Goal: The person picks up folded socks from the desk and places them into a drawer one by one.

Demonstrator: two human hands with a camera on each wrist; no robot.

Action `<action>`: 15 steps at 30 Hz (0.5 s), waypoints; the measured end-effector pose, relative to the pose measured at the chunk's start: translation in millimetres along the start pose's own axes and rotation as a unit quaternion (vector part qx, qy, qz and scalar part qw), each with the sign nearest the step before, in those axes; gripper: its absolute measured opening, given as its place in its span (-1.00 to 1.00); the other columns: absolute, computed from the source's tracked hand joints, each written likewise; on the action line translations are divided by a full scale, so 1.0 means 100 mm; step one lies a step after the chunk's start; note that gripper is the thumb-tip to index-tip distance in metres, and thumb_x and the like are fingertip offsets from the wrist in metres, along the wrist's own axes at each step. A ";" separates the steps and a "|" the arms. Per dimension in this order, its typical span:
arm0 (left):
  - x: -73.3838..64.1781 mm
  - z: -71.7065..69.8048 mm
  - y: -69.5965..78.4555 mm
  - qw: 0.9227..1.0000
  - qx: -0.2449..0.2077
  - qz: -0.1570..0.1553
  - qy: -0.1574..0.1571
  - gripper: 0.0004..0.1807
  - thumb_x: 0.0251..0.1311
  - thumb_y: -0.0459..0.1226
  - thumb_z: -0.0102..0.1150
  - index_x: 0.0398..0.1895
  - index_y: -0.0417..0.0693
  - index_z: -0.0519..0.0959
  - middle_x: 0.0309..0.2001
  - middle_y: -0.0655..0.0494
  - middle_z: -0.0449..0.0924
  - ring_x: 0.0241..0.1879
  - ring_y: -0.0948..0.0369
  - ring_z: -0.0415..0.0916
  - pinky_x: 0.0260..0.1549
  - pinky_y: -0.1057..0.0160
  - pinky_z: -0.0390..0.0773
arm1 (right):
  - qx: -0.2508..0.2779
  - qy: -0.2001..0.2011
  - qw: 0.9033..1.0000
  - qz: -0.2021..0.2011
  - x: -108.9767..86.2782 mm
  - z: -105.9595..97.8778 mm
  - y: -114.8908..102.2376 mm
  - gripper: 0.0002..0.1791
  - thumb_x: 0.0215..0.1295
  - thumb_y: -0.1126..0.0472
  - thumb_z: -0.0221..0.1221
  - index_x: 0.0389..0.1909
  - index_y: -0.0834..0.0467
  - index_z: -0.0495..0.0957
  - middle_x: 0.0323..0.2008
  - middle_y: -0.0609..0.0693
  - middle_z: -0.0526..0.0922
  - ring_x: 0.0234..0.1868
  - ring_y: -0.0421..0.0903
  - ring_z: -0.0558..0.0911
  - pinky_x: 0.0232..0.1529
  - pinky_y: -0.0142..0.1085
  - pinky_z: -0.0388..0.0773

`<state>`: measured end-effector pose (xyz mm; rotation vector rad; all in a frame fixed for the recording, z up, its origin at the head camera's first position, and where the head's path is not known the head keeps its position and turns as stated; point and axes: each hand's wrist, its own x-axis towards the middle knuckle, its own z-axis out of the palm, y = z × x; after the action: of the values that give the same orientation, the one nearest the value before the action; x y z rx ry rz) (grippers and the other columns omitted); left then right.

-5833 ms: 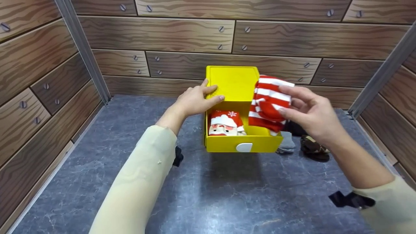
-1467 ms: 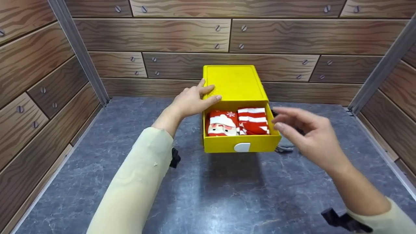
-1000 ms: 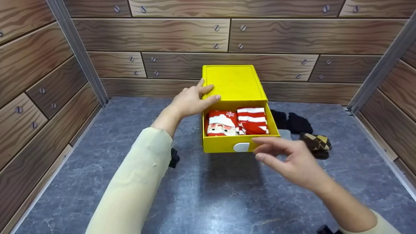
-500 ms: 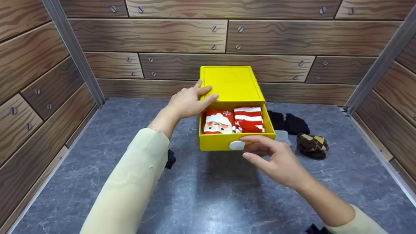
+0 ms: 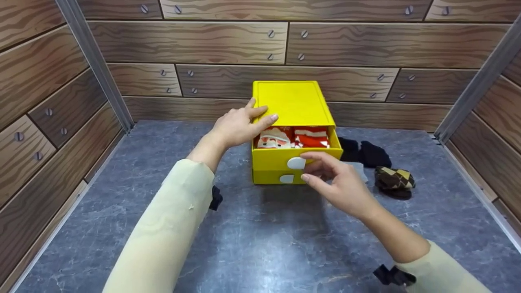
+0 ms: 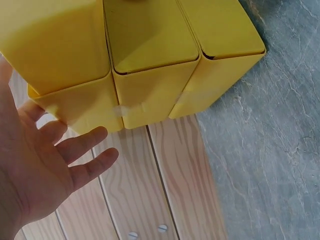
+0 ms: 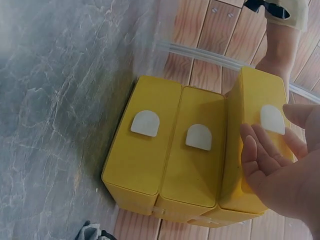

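A yellow drawer unit (image 5: 291, 101) stands near the back wall, its top drawer (image 5: 270, 158) partly pulled out. Inside lie a folded red Santa-face sock (image 5: 273, 140) and a red-and-white striped sock (image 5: 311, 138), side by side. My left hand (image 5: 238, 126) rests on the unit's upper left edge, fingers spread; the left wrist view shows the hand (image 6: 42, 165) beside the unit's side. At the drawer front, my right hand (image 5: 342, 183) has a forefinger by the white knob (image 5: 296, 163), thumb apart below. In the right wrist view, the relaxed fingers (image 7: 265, 155) are against the drawer front.
Right of the unit lie black socks (image 5: 373, 154), a partly hidden light grey sock (image 5: 357, 170) and a brown argyle sock (image 5: 395, 181). Two lower drawers (image 7: 192, 165) are closed. Wood-patterned walls (image 5: 342, 44) surround the grey marbled tabletop (image 5: 264, 252).
Earlier my right hand held the striped sock over the drawer; the sock now lies inside. The hand moved to the drawer front, and the drawer has slid partway in. My left hand stayed.
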<state>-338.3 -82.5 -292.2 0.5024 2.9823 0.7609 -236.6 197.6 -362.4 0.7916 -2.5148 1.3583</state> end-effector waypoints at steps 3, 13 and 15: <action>-0.01 0.00 0.00 1.000 -0.004 0.005 0.003 -0.02 0.34 0.57 -0.26 0.69 0.33 0.20 0.73 0.11 -0.15 0.63 -0.10 0.09 0.51 -0.18 0.21 | 0.010 0.004 1.000 0.002 0.08 0.01 0.04 -0.54 0.47 0.19 0.37 0.33 -0.05 0.59 -0.14 -0.10 0.77 -0.15 -0.15 0.76 -0.15 -0.28 0.70; -0.02 0.10 -0.07 0.999 -0.003 0.024 0.028 0.11 0.19 0.63 -0.09 0.70 0.29 0.20 0.73 0.11 -0.13 0.63 -0.04 0.10 0.46 -0.20 0.28 | -0.002 0.012 1.000 0.018 0.29 0.06 0.16 -0.52 0.54 0.19 0.29 0.41 -0.02 0.51 -0.07 -0.03 0.74 -0.11 -0.12 0.76 -0.10 -0.29 0.68; -0.02 0.13 -0.10 0.999 0.000 0.030 0.039 0.11 0.19 0.62 -0.07 0.70 0.29 0.21 0.73 0.13 -0.12 0.66 -0.02 0.01 0.49 -0.23 0.22 | -0.003 0.013 1.000 0.021 0.33 0.07 0.17 -0.52 0.55 0.19 0.28 0.42 -0.02 0.51 -0.06 0.00 0.74 -0.11 -0.11 0.75 -0.09 -0.30 0.67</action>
<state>-338.4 -85.3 -307.9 0.5770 3.0510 0.8040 -273.0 187.2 -365.9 0.7182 -2.5278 1.3648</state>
